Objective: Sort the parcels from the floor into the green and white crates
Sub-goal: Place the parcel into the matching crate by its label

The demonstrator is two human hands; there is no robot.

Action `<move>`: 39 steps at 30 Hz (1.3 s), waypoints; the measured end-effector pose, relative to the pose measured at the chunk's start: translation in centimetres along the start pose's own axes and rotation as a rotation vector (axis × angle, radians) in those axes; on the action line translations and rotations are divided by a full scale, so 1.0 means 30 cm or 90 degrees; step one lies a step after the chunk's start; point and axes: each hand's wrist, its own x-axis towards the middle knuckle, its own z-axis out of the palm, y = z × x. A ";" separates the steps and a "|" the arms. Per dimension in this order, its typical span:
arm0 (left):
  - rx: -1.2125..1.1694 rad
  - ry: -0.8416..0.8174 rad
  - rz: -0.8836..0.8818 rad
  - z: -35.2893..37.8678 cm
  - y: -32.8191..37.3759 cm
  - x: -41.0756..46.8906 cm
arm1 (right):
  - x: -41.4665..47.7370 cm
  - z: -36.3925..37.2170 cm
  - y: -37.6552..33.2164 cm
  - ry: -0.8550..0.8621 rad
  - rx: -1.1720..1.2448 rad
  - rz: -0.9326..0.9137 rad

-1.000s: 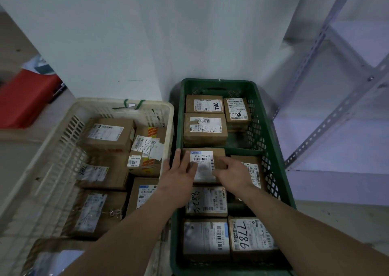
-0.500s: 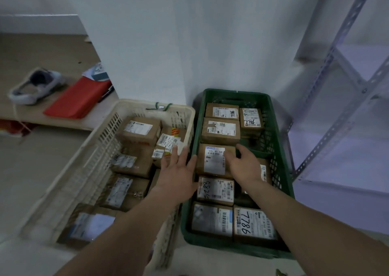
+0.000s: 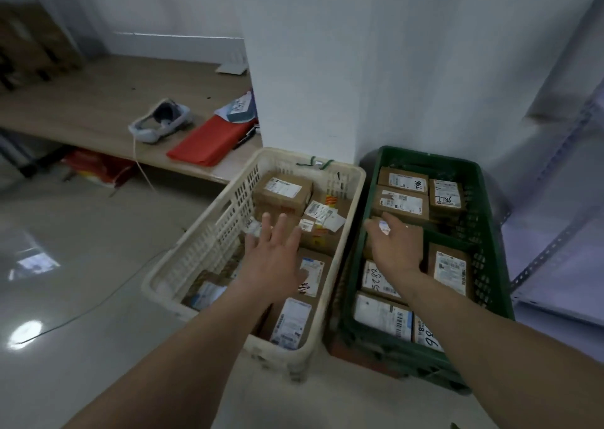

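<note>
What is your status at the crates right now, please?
Left hand open above white crate. Right hand flat on a parcel in green crate. Nothing seen in the way.

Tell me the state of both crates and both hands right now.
white crate, upright, partly filled with parcels.
green crate, upright, closely packed with parcels.
left hand, open, fingers spread, over the white crate.
right hand, open, resting on a middle parcel in the green crate.
</note>
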 end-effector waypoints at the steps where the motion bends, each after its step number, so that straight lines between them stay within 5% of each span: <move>1: -0.004 0.005 -0.010 -0.007 -0.038 -0.040 | -0.033 0.034 -0.026 -0.007 -0.005 -0.013; 12: -0.012 0.038 -0.212 -0.109 -0.630 -0.656 | -0.518 0.576 -0.401 -0.109 0.017 -0.134; 22: -0.016 0.089 -0.509 -0.153 -1.123 -1.315 | -1.032 1.162 -0.726 -0.373 -0.021 -0.313; 31: -0.020 0.067 -0.804 -0.084 -1.226 -1.817 | -1.443 1.480 -0.839 -0.633 -0.049 -0.468; 39: -0.039 0.053 -0.997 -0.033 -1.121 -2.061 | -1.655 1.619 -0.823 -0.787 -0.031 -0.477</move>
